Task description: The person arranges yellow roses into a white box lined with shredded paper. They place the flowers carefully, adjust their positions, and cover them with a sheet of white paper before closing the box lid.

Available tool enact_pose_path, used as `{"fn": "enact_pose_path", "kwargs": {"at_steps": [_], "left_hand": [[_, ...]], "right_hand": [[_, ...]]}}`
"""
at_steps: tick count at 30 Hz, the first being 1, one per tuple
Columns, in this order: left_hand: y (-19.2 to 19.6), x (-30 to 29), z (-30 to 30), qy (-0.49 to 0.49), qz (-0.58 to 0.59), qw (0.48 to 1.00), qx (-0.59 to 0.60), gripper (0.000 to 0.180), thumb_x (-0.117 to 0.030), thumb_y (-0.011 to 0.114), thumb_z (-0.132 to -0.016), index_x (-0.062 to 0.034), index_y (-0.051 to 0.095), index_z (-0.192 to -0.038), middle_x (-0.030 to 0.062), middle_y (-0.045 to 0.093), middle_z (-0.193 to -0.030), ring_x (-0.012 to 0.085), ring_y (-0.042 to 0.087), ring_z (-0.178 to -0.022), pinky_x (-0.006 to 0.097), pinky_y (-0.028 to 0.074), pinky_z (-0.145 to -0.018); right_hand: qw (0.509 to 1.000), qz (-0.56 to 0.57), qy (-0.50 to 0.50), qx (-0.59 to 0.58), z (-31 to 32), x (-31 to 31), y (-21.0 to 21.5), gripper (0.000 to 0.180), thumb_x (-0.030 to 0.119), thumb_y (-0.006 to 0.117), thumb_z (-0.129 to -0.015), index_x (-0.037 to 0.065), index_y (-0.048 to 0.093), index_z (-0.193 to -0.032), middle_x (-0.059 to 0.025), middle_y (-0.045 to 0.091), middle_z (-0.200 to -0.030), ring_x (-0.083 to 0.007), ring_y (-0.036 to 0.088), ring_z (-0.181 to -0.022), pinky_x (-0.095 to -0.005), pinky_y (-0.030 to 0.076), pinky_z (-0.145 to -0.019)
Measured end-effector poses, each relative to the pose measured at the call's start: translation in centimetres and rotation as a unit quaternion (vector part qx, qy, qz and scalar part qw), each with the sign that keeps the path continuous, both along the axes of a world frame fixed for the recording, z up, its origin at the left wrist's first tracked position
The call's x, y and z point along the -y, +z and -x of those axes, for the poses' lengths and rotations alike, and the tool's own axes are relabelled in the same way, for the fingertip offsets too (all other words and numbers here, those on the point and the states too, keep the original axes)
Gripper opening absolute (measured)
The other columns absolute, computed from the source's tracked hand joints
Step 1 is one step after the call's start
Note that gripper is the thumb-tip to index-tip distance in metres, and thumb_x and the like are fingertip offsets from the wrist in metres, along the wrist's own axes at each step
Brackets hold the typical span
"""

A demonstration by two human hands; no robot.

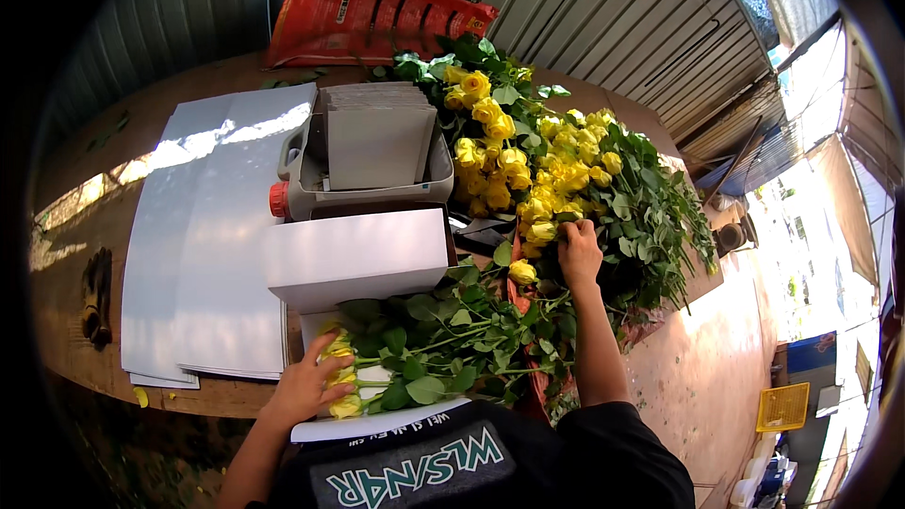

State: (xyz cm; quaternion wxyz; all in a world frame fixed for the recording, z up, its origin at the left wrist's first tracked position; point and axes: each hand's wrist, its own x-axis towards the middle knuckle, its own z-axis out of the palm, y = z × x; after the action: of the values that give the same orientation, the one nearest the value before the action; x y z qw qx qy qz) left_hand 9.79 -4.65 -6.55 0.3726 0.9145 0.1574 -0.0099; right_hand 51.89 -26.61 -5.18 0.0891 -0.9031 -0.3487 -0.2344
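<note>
My left hand [300, 388] lies with spread fingers against a row of yellow rose heads [343, 375]. Their leafy green stems [452, 339] stretch to the right across a white sheet [375, 379] in front of me. Further right, my right hand [579, 253] reaches into a heap of yellow roses [570, 165], its fingers closed at a rose head near the pile's front edge. The fingertips partly hide that flower. One single yellow rose [521, 271] sits apart, just left of my right wrist.
White cardboard sheets [212, 254] are stacked on the left of the wooden table [75, 292]. A cut-open jug with a red cap [278, 199] holds upright cards [377, 137] behind a white box [363, 259]. Dark gloves [96, 297] lie far left; a red sack [372, 17] leans at the back.
</note>
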Motion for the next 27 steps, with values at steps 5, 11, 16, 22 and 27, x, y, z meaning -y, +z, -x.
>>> {"fn": "enact_pose_path", "kwargs": {"at_steps": [5, 11, 16, 22, 27], "left_hand": [[-0.1, 0.1, 0.0, 0.003, -0.011, 1.000, -0.021, 0.053, -0.047, 0.065, -0.067, -0.0174, 0.055, -0.110, 0.0099, 0.035, -0.128, 0.0311, 0.059, -0.082, 0.039, 0.048, -0.071], [-0.5, 0.4, 0.4, 0.010, -0.016, 1.000, 0.022, 0.057, -0.047, 0.070, -0.062, -0.0166, 0.056, -0.108, 0.0098, 0.034, -0.129, 0.0314, 0.058, -0.084, 0.039, 0.048, -0.072], [-0.5, 0.2, 0.4, 0.006, -0.018, 1.000, 0.013, 0.056, -0.047, 0.069, -0.063, -0.0162, 0.056, -0.107, 0.0100, 0.034, -0.129, 0.0318, 0.058, -0.086, 0.040, 0.048, -0.073], [-0.7, 0.4, 0.0, 0.007, -0.038, 0.999, 0.003, 0.055, -0.046, 0.069, -0.063, -0.0167, 0.056, -0.108, 0.0101, 0.034, -0.130, 0.0321, 0.058, -0.086, 0.040, 0.048, -0.073], [-0.4, 0.5, 0.0, 0.010, -0.024, 1.000, 0.016, 0.052, -0.044, 0.068, -0.066, -0.0160, 0.056, -0.107, 0.0099, 0.035, -0.130, 0.0322, 0.058, -0.084, 0.040, 0.048, -0.071]], "right_hand": [[0.929, -0.305, 0.134, -0.160, -1.6, 2.4, 2.4, 0.021, -0.001, 0.058, -0.073, 0.003, 0.060, -0.093, -0.0050, 0.056, -0.094, -0.0145, 0.056, -0.080, -0.0237, 0.044, -0.067], [0.860, -0.395, 0.181, -0.268, -1.8, 6.9, 5.7, 0.015, -0.002, 0.057, -0.077, -0.002, 0.061, -0.092, -0.0026, 0.057, -0.091, -0.0083, 0.052, -0.077, -0.0211, 0.042, -0.070], [0.812, -0.536, 0.136, -0.183, 0.4, 6.2, 10.0, 0.015, 0.014, 0.056, -0.084, 0.001, 0.062, -0.090, 0.0027, 0.049, -0.063, -0.0038, 0.038, -0.053, -0.0177, 0.030, -0.049], [0.868, -0.476, -0.053, 0.130, -0.2, 8.2, 22.8, 0.024, 0.020, 0.055, -0.085, -0.002, 0.060, -0.092, -0.0055, 0.060, -0.068, -0.0093, 0.052, -0.057, -0.0220, 0.041, -0.053], [0.903, -0.409, -0.046, 0.121, 3.5, 6.9, 31.0, 0.024, 0.024, 0.051, -0.087, 0.005, 0.064, -0.094, -0.0016, 0.060, -0.067, -0.0072, 0.055, -0.060, -0.0211, 0.044, -0.053]]}}
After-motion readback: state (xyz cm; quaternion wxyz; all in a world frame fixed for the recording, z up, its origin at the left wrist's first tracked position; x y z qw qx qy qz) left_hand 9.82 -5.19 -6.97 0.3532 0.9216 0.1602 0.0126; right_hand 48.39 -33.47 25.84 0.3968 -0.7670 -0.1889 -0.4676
